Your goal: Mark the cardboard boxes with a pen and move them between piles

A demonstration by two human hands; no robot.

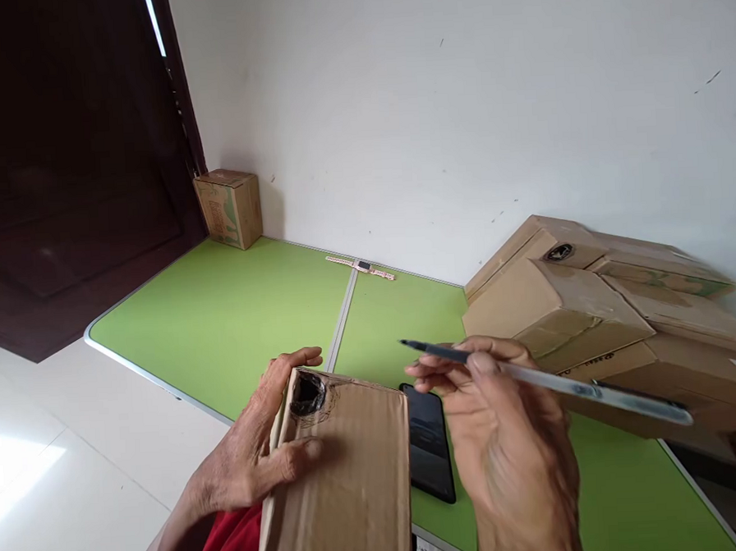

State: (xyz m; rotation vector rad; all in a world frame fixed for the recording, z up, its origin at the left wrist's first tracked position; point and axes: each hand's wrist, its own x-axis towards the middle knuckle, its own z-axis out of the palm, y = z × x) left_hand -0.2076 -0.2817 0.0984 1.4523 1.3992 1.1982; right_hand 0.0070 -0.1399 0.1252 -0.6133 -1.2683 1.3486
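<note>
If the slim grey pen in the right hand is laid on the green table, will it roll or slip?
The slim grey pen looks round and smooth, so it would probably roll on the flat green table. It seems light and stiff: the right hand holds it with fingertips only, near the tip, and the long free end stays straight.
</note>
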